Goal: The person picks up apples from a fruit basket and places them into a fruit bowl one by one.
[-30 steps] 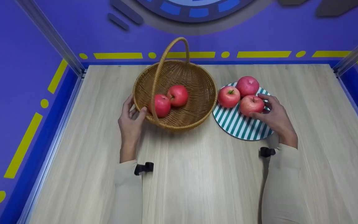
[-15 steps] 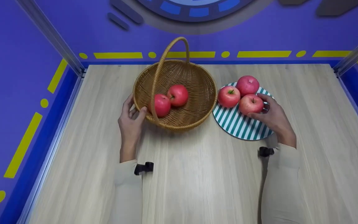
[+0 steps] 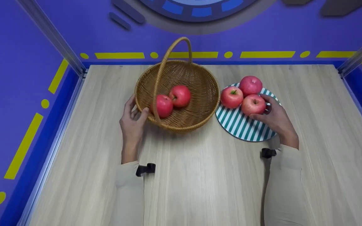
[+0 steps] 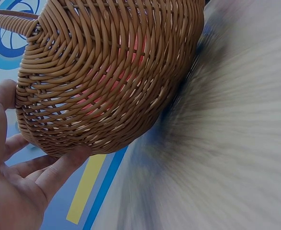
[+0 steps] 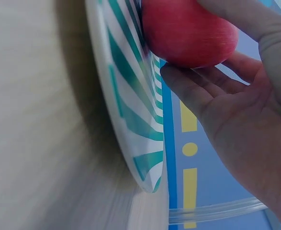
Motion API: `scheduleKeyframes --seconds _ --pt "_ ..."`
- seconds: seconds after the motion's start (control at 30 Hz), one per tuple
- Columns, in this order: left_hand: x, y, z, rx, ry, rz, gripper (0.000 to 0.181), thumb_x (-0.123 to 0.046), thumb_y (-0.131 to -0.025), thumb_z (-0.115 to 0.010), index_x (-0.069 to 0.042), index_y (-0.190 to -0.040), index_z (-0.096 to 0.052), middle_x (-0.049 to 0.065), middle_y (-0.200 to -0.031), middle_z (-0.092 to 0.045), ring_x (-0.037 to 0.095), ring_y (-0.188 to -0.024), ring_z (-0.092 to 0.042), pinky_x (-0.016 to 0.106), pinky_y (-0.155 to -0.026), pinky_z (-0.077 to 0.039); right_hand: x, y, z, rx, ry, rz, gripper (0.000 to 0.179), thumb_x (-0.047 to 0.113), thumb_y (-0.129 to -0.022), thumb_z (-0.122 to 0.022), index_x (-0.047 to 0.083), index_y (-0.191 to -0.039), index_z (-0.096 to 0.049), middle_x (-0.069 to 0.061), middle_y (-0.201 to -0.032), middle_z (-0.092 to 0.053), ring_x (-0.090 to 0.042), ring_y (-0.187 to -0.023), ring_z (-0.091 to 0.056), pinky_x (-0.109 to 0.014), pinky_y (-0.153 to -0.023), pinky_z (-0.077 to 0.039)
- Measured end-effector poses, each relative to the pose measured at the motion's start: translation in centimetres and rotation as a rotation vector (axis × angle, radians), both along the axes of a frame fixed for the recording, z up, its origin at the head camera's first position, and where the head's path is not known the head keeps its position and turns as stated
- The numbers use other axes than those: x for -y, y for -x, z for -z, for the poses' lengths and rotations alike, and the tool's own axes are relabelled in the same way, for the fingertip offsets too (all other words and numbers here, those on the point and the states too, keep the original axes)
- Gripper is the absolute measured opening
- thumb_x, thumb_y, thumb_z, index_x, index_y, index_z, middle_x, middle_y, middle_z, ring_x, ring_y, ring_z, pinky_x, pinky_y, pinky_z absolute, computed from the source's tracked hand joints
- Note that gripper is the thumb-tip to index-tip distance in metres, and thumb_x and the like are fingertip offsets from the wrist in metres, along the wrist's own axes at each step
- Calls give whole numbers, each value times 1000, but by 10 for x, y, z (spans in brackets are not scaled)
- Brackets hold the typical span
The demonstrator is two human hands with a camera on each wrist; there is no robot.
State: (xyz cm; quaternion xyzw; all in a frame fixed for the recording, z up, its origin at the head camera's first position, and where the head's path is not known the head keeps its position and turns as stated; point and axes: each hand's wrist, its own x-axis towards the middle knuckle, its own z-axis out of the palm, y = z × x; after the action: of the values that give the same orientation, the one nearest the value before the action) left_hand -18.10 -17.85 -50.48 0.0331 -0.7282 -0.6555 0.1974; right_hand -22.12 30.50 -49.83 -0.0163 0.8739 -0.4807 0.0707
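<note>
A brown wicker basket (image 3: pixel 196 119) with a tall arched handle stands left of centre. Two red apples (image 3: pixel 180 96) lie inside it, one partly behind the handle. My left hand (image 3: pixel 133 125) holds the basket's near left side, thumb at the rim and fingers against the outer weave (image 4: pixel 106 81). On a round plate with green and white stripes (image 3: pixel 247 128) sit three apples close together. My right hand (image 3: pixel 276 119) grips the nearest one, a red apple (image 3: pixel 252 104), between thumb and fingers. In the right wrist view this apple (image 5: pixel 188 36) is just over the plate; contact is unclear.
The light wooden table (image 3: pixel 196 175) reaches back to a blue-purple wall (image 3: pixel 262 34) with yellow marks. Another such wall (image 3: pixel 17 94) runs along the left side. The basket's right rim is close beside the plate.
My right hand and the apple in its grip have shifted slightly to the left and away from me. The left hand and the basket have stayed in place.
</note>
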Motion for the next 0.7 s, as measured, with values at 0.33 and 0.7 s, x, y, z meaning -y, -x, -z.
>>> scheduleKeyframes --seconds 0.33,0.7 --pt "0 1 0 0 -19 1 62 -11 -97 -75 -14 -155 -55 16 -153 -56 39 -130 -62 48 -106 -53 0 -1 -2 34 -4 12 97 19 -94 -83 6 -169 -22 -23 -164 -34 -44 -143 -42 -60 -114 -44" --pt "-1 2 0 -10 -30 12 67 -8 -96 -75 -8 -158 -50 22 -155 -52 45 -132 -59 54 -109 -49 2 -3 -9 22 8 46 102 32 -92 -86 7 -169 -24 -21 -166 -34 -44 -147 -40 -60 -114 -44"
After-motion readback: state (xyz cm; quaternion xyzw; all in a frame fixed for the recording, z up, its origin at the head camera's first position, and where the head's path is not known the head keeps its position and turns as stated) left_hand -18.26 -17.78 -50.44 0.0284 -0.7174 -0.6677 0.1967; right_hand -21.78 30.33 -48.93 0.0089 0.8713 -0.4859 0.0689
